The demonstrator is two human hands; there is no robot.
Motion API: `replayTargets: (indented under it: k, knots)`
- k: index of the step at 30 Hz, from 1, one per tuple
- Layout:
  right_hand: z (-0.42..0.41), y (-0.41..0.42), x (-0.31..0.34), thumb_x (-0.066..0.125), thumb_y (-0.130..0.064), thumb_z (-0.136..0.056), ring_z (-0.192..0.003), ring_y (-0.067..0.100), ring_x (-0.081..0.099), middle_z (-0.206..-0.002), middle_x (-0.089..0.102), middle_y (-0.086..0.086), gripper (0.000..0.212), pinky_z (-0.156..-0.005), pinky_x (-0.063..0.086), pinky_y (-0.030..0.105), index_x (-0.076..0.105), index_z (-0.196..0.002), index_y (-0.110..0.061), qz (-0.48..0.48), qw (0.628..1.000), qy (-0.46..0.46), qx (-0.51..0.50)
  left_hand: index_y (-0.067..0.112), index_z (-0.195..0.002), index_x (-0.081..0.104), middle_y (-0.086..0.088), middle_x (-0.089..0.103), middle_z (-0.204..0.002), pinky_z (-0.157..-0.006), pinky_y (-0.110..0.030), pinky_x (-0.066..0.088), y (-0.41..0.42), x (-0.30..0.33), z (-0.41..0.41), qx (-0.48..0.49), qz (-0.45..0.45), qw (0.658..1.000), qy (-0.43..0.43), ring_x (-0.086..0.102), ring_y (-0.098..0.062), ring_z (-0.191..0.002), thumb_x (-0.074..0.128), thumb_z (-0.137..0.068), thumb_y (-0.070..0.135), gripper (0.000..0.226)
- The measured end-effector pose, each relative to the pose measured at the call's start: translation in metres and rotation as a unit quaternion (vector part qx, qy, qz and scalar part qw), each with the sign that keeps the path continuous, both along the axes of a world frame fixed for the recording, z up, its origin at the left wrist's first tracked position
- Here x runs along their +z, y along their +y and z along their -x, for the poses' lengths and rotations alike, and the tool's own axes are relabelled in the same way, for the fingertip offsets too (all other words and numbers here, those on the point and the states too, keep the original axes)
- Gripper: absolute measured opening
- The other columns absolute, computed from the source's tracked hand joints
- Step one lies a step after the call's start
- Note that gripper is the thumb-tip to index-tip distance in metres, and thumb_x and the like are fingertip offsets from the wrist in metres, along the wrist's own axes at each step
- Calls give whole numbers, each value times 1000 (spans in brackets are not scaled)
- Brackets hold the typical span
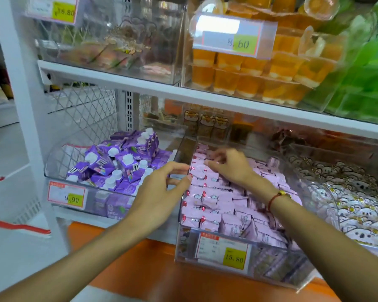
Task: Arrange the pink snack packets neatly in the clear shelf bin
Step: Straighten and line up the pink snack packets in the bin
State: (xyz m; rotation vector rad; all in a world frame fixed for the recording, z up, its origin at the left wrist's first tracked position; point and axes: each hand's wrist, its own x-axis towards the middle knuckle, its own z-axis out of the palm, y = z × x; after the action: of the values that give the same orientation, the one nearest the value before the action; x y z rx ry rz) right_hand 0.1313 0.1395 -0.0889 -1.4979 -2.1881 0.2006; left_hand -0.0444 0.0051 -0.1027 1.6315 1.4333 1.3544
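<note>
Pink snack packets (207, 200) fill the clear shelf bin (277, 277) on the lower shelf, with a tidy row along the bin's left side and looser packets to the right. My left hand (162, 192) is at the bin's left wall, its fingers spread and touching the edge of the packet row. My right hand (229, 165) reaches over the packets toward the back of the bin, fingers curled and pinching a pink packet. A red cord bracelet sits on my right wrist.
A clear bin of purple cartons (118, 164) stands to the left, and a bin of white floral packets (354, 205) to the right. Above, a white shelf (162, 88) carries bins of orange jelly cups (260, 77) and green packets. Price tag 15.80 (224, 251) hangs on the front.
</note>
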Motion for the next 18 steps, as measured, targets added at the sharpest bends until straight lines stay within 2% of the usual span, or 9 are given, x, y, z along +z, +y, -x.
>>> replayTargets:
  k: [3,6,7,8,10,12,14,15,18]
  knots:
    - [-2,-2,-4,50,-30,-96,-56,21,48,-67,62,16,40,-54,33,31,58,-64,-6,-8,995,-89,52,37,-94,60,22,66,-98,-75,-13,45,1,0,-1,10,-8,1000,11,60,9,-83,63,-89,27,11]
    - [-8,0,5,48,-22,-97,-59,21,43,-65,51,15,41,-57,31,30,47,-57,-10,54,990,-77,103,36,-95,61,20,67,-98,-77,-17,47,1,0,-2,15,-6,1000,10,62,5,-84,63,-88,26,12]
    - [-12,3,8,48,-23,-97,-61,18,47,-69,56,14,38,-56,35,28,54,-63,-10,80,990,-56,99,36,-94,61,20,67,-98,-76,-16,46,1,-1,-1,16,-5,1000,11,61,6,-83,63,-88,27,12]
    - [-15,6,11,49,-25,-97,-64,15,52,-77,63,12,29,-55,39,21,64,-77,-9,85,993,-28,83,37,-94,61,21,67,-97,-75,-14,46,2,-2,-1,17,-3,1000,11,61,7,-83,63,-88,27,11]
    - [-18,15,13,54,-24,-95,-71,9,57,-94,68,4,19,-57,41,12,66,-105,-13,36,998,38,26,36,-96,62,22,67,-98,-76,-15,47,1,-2,-1,16,-1,1000,10,61,8,-83,63,-88,28,11]
    - [-18,22,10,58,-24,-92,-69,8,58,-91,69,-1,20,-62,45,18,65,-109,-15,30,998,62,0,34,-99,63,21,68,-98,-77,-18,48,1,-2,-2,17,-2,1000,6,61,6,-84,62,-88,28,12]
    - [-13,27,5,60,-27,-91,-54,7,54,-78,66,-3,22,-50,42,18,66,-110,-17,65,998,28,-1,35,-98,63,21,68,-97,-78,-18,48,0,0,-2,18,0,1000,3,61,7,-83,63,-88,27,12]
    - [-11,29,3,61,-29,-91,-51,7,52,-78,66,-2,23,-48,40,18,67,-111,-19,68,998,3,-2,35,-98,63,21,68,-97,-80,-19,49,-1,0,-3,18,3,1000,2,61,7,-83,63,-88,27,12]
    - [-5,35,6,63,-32,-88,-58,13,55,-85,64,1,24,-56,45,25,68,-109,-22,75,997,-34,-5,34,-100,63,21,67,-98,-82,-23,50,-1,2,-3,18,8,1000,-1,61,6,-85,63,-88,28,13]
